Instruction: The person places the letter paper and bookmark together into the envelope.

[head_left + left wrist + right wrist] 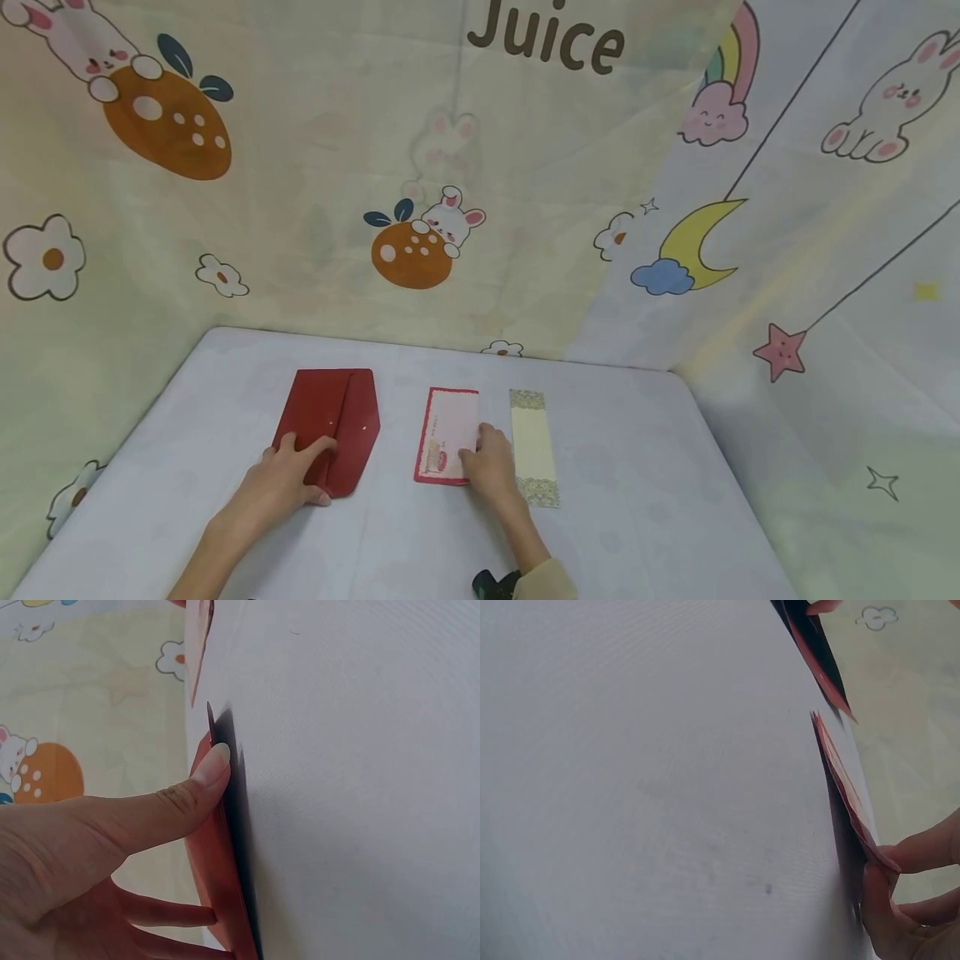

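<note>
Pinching the right edge of the pink card [452, 429], the right hand [492, 468] has a closed grip; the card sits mid-scene at the bench [633, 475], between the red envelope [318, 400] on the left and the patterned strip [532, 442] on the right. The left hand [285, 473] sets fingers on the envelope; whether it pinches cannot be told. Risks: a one-sided hold could bend the card; uneven left-hand pressure could crease the flap.

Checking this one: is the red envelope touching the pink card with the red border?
Apart. The head view shows a bare strip of white table between the red envelope and the pink card.
</note>
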A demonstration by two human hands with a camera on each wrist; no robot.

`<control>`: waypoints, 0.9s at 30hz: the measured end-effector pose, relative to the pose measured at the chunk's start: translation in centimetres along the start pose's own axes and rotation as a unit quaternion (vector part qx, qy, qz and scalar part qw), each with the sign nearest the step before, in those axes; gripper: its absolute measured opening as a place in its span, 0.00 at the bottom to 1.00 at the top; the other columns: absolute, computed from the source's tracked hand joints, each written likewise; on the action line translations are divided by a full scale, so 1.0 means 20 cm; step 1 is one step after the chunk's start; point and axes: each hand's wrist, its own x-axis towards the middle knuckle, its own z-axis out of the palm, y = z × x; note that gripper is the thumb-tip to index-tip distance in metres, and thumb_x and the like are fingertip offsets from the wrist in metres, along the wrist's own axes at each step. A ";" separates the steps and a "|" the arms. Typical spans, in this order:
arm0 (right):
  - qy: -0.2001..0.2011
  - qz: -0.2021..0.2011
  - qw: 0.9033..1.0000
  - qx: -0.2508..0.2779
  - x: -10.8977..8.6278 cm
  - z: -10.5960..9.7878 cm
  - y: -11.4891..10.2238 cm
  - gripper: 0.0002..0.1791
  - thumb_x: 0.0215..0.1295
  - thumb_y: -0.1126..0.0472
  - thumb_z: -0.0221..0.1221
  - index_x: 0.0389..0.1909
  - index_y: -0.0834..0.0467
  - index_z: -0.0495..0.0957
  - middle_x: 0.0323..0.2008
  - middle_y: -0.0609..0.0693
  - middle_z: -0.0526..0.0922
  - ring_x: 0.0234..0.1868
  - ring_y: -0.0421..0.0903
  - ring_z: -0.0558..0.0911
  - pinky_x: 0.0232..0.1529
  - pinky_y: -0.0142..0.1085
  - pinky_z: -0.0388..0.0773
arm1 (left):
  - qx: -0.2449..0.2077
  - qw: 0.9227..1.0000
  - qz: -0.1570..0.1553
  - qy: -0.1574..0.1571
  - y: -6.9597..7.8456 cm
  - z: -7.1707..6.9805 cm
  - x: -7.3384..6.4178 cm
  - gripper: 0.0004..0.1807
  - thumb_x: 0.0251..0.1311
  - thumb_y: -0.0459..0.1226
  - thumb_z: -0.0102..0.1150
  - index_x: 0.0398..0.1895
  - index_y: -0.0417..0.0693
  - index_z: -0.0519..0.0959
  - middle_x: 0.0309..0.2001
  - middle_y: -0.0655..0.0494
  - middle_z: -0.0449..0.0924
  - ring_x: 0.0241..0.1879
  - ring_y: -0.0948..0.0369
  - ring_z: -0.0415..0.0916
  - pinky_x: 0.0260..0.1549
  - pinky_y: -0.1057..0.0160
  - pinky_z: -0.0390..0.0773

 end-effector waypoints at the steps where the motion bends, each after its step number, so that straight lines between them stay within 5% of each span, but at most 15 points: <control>1: -0.001 0.003 1.000 0.014 0.00 -0.01 0.00 0.29 0.64 0.67 0.67 0.64 0.73 0.72 0.43 0.60 0.81 0.40 0.51 0.81 0.40 0.44 0.82 | 0.000 1.000 0.001 0.000 0.00 0.00 0.00 0.38 0.42 0.43 0.84 0.60 0.54 0.78 0.48 0.35 0.71 0.41 0.41 0.72 0.32 0.46 0.79; 4: -0.001 0.002 0.999 0.051 0.00 -0.03 0.01 0.23 0.63 0.69 0.65 0.59 0.72 0.76 0.34 0.55 0.81 0.31 0.45 0.78 0.29 0.36 0.78 | 0.001 1.000 -0.001 -0.003 0.00 0.00 0.00 0.38 0.42 0.43 0.84 0.60 0.54 0.78 0.48 0.35 0.71 0.41 0.40 0.72 0.31 0.46 0.79; 9: -0.008 0.016 0.995 0.099 0.00 -0.03 0.03 0.18 0.63 0.70 0.65 0.53 0.71 0.80 0.31 0.54 0.83 0.25 0.42 0.80 0.26 0.34 0.80 | 0.000 1.000 0.000 -0.004 -0.01 0.00 0.01 0.38 0.42 0.43 0.84 0.60 0.54 0.78 0.48 0.35 0.71 0.42 0.39 0.72 0.30 0.46 0.79; 20: -0.019 0.025 0.987 0.158 0.01 -0.02 0.06 0.16 0.64 0.67 0.65 0.52 0.65 0.82 0.37 0.52 0.86 0.37 0.44 0.84 0.37 0.35 0.81 | 0.004 1.000 0.005 0.002 -0.03 0.01 0.01 0.39 0.41 0.44 0.84 0.60 0.53 0.78 0.47 0.36 0.71 0.42 0.39 0.72 0.30 0.47 0.79; 27: -0.034 0.041 0.976 0.212 0.01 -0.02 0.05 0.17 0.66 0.67 0.64 0.55 0.64 0.81 0.40 0.54 0.86 0.36 0.43 0.84 0.31 0.34 0.83 | 0.003 1.000 0.011 0.007 -0.02 0.01 0.00 0.38 0.41 0.44 0.84 0.60 0.54 0.78 0.46 0.38 0.71 0.41 0.41 0.72 0.29 0.49 0.79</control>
